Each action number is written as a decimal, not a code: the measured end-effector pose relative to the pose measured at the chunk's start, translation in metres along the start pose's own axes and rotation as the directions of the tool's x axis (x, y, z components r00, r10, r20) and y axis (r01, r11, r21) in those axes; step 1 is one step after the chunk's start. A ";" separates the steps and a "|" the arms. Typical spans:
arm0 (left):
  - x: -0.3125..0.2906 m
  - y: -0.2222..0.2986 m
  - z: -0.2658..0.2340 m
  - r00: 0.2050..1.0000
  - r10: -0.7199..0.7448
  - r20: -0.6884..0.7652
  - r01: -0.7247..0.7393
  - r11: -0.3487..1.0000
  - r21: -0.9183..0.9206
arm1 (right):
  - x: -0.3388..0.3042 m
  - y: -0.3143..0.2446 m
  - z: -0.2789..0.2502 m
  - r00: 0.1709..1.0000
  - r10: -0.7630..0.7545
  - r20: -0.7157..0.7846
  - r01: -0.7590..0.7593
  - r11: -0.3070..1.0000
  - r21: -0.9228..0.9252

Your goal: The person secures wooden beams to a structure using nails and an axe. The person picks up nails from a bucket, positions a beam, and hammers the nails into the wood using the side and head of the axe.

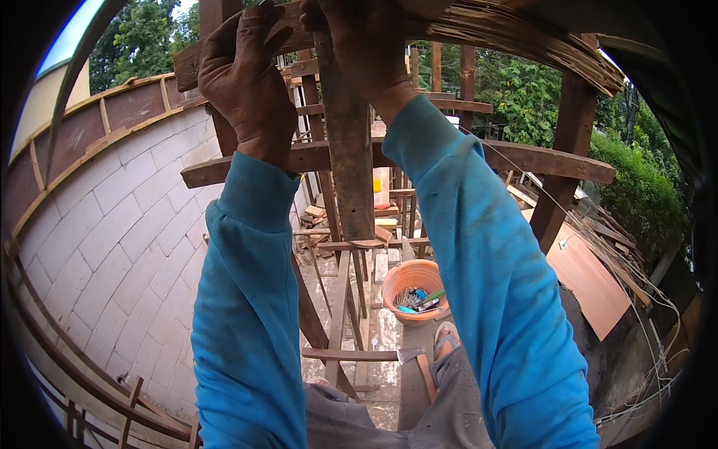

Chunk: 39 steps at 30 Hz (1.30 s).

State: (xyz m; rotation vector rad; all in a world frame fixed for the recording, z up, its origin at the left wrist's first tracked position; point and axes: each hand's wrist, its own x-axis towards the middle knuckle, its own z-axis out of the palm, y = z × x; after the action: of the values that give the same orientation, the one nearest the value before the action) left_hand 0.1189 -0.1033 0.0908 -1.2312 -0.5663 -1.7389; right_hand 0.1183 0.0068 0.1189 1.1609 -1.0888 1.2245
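Note:
Both my arms, in blue sleeves, reach up to a timber frame at the top of the head view. My left hand [250,86] is raised by a horizontal beam [191,67], its fingertips pinched at the upper edge around something small that I cannot make out. My right hand [366,49] is closed at the upper part of an upright wooden board [351,165]; its fingertips are partly cut off by the picture's edge. The board hangs down in front of a lower crossbeam [523,159].
Below stands an orange bucket [411,277] holding nails and tools. A hatchet-like tool [425,374] lies near my sandalled foot [446,340]. A block wall [127,217] rises at left; a plywood sheet [591,277] and loose wires [658,352] are at right. Scrap wood litters the floor.

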 end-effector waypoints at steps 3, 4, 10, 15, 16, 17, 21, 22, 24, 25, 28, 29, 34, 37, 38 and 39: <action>0.009 0.005 -0.002 0.993 0.109 0.040 -0.110 0.993 0.042 | -0.003 0.001 -0.003 0.995 0.096 0.028 -0.098 0.991 0.088; 0.012 0.006 -0.002 0.986 0.157 0.060 -0.162 0.982 0.093 | -0.002 0.003 -0.005 0.998 -0.049 0.026 0.051 0.996 -0.076; -0.002 -0.007 0.001 0.943 0.264 0.204 -0.325 0.862 0.389 | -0.012 0.013 -0.010 0.788 -0.528 0.318 0.608 0.580 -0.543; 0.009 -0.002 -0.025 0.920 0.160 0.357 -0.330 0.809 0.487 | -0.025 -0.010 -0.004 0.858 -0.261 0.442 0.457 0.781 -0.426; 0.011 0.000 -0.024 0.927 0.100 0.363 -0.250 0.884 0.395 | -0.025 -0.009 -0.006 0.846 -0.270 0.460 0.478 0.767 -0.428; 0.016 0.002 -0.024 0.907 0.072 0.415 -0.224 0.917 0.331 | -0.024 -0.007 -0.006 0.870 -0.311 0.383 0.461 0.787 -0.410; 0.025 0.006 -0.021 0.848 0.035 0.529 -0.239 0.916 0.322 | -0.023 -0.011 -0.008 0.926 -0.283 0.249 0.367 0.825 -0.429; 0.024 0.007 -0.018 0.816 0.059 0.575 -0.340 0.854 0.395 | -0.024 -0.011 -0.007 0.942 -0.250 0.224 0.328 0.828 -0.455; 0.016 0.002 -0.010 0.788 0.126 0.602 -0.492 0.717 0.494 | -0.024 -0.009 -0.009 0.940 -0.281 0.195 0.341 0.813 -0.472; 0.014 -0.001 -0.008 0.783 0.183 0.594 -0.540 0.675 0.503 | -0.023 -0.008 -0.008 0.918 -0.346 0.195 0.397 0.794 -0.459; 0.003 -0.013 -0.008 0.832 0.238 0.501 -0.502 0.707 0.498 | -0.025 -0.007 -0.009 0.935 -0.289 0.207 0.352 0.834 -0.425; -0.001 -0.018 -0.008 0.841 0.265 0.472 -0.500 0.714 0.491 | -0.025 -0.008 -0.011 0.950 -0.228 0.214 0.300 0.858 -0.418; -0.001 -0.018 -0.005 0.857 0.282 0.432 -0.444 0.830 0.338 | -0.024 -0.007 -0.007 0.931 -0.282 0.231 0.355 0.845 -0.400; 0.004 -0.016 -0.005 0.836 0.235 0.496 -0.442 0.824 0.354 | -0.024 -0.004 -0.009 0.879 -0.411 0.242 0.477 0.760 -0.442; 0.007 -0.014 -0.008 0.830 0.231 0.508 -0.442 0.828 0.346 | -0.024 -0.005 -0.009 0.855 -0.443 0.269 0.518 0.719 -0.464; 0.009 -0.013 -0.012 0.824 0.226 0.520 -0.441 0.831 0.338 | -0.024 -0.006 -0.009 0.830 -0.472 0.297 0.557 0.675 -0.483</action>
State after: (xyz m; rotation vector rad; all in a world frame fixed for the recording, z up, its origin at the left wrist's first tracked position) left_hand 0.1011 -0.1098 0.0963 -1.3103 -0.9024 -0.9290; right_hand 0.1233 0.0129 0.0940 1.0029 -1.0249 0.3294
